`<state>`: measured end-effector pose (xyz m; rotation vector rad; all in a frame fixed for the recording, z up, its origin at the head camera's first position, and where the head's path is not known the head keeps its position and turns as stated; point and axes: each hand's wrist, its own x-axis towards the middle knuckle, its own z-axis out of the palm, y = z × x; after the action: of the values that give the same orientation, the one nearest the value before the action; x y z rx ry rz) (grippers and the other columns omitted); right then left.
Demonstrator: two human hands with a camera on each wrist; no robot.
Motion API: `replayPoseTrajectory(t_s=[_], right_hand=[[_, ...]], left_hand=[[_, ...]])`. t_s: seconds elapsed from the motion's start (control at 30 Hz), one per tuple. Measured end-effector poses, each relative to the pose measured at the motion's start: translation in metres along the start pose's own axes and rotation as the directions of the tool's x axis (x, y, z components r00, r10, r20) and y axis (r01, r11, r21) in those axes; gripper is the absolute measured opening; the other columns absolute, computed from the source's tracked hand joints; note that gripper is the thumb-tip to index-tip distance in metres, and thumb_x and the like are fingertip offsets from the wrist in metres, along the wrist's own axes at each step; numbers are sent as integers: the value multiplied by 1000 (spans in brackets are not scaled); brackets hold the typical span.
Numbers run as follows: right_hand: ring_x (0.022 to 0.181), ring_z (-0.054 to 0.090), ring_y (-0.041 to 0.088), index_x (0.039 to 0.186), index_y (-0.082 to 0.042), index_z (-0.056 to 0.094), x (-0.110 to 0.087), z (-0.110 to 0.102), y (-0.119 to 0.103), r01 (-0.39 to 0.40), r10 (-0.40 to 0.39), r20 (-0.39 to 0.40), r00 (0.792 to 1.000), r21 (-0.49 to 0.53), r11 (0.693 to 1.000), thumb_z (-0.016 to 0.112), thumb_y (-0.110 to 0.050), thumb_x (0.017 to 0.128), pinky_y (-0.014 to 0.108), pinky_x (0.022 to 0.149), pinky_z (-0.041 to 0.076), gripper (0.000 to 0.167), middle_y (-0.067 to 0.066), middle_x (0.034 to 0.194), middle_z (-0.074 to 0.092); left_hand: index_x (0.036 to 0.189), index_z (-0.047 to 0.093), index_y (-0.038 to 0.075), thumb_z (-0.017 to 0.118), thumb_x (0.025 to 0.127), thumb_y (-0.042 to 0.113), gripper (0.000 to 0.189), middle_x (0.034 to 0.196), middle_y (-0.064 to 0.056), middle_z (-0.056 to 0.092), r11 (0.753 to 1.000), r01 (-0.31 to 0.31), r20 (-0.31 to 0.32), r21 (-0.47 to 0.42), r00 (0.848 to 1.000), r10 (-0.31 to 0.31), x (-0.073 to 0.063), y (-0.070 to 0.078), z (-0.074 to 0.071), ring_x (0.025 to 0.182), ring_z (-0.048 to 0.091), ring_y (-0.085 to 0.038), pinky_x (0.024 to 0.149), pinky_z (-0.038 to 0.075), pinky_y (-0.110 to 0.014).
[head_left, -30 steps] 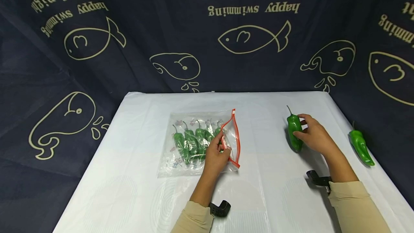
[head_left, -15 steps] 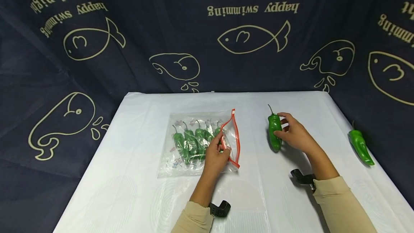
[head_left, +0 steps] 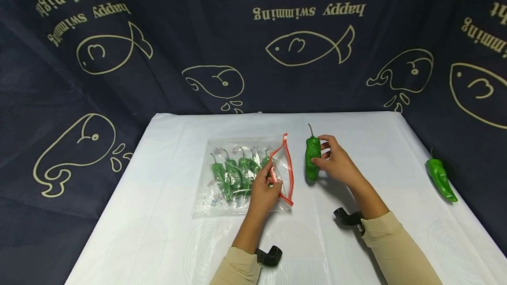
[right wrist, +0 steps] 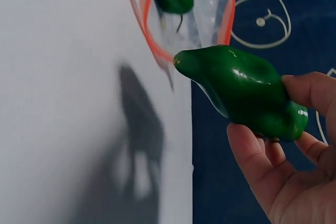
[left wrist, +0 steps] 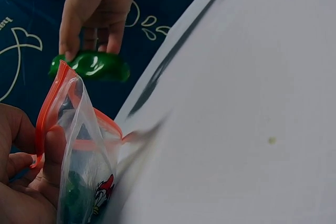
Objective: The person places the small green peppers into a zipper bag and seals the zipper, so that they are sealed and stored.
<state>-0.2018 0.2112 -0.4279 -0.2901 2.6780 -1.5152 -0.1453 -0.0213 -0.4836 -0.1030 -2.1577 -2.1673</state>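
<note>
A clear zip bag (head_left: pixel 233 175) with an orange-red zip rim (head_left: pixel 288 168) lies on the white table, holding several green peppers (head_left: pixel 233 175). My left hand (head_left: pixel 264 188) pinches the rim (left wrist: pixel 50 111) and keeps the mouth wide. My right hand (head_left: pixel 334 162) grips one green pepper (head_left: pixel 312 159) just right of the bag's mouth, above the table. In the right wrist view that pepper (right wrist: pixel 241 90) points its tip at the orange rim (right wrist: pixel 149 30). In the left wrist view the same pepper (left wrist: pixel 92 66) hangs beyond the mouth.
Another green pepper (head_left: pixel 440 179) lies near the table's right edge. A dark blue cloth (head_left: pixel 253 38) printed with fish and whales hangs behind and around the white table (head_left: pixel 166 232). Black wrist mounts (head_left: pixel 269 255) sit at both cuffs.
My right hand has carried its pepper leftward, from the table's right part to just beside the bag's mouth. The left hand and bag have stayed put.
</note>
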Motion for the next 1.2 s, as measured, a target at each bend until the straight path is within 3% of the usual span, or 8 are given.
replayPoseTrajectory(t_s=[0.3, 0.57, 0.9, 1.1, 1.2], right_hand=[[92, 59, 30, 147, -3, 28, 6, 30, -5, 15, -12, -18, 1000, 148, 989, 69, -4, 89, 42, 70, 59, 72, 23, 122, 45], [89, 62, 24, 147, -3, 27, 9, 52, -6, -29, 26, 18, 1000, 215, 976, 69, -5, 89, 34, 69, 59, 71, 25, 123, 46], [86, 63, 23, 148, -2, 27, 10, 63, -4, -134, 115, 89, 989, 254, 958, 69, -6, 88, 42, 71, 60, 72, 26, 121, 46], [82, 63, 24, 143, 7, 31, -4, 59, -39, -168, 140, 137, 981, 222, 961, 68, -2, 88, 49, 75, 58, 67, 30, 117, 47], [81, 63, 24, 143, 7, 32, -2, 63, -34, -166, 140, 144, 980, 189, 968, 69, -3, 87, 49, 75, 58, 68, 29, 115, 49]], left_hand=[[148, 45, 3, 62, 82, -9, 70, 136, -14, 54, 999, 27, -15, 32, 1000, -26, 2, 0, 0, 82, 61, -15, 56, 52, -20], [148, 45, 3, 62, 81, -9, 70, 132, -15, 56, 999, 31, -9, 27, 999, -30, 1, 3, -1, 84, 62, -16, 58, 53, -21], [148, 44, 2, 62, 81, -9, 70, 133, -17, 56, 999, 37, -7, 29, 999, -37, 0, 2, 0, 83, 62, -15, 56, 52, -20], [148, 45, 2, 63, 82, -8, 69, 136, -15, 55, 999, 30, -2, 42, 1000, -30, 1, 1, 0, 85, 63, -18, 57, 52, -19], [148, 44, 2, 64, 83, -8, 69, 139, -16, 53, 999, 18, 3, 47, 1000, -18, 1, 0, -1, 86, 63, -21, 58, 51, -18]])
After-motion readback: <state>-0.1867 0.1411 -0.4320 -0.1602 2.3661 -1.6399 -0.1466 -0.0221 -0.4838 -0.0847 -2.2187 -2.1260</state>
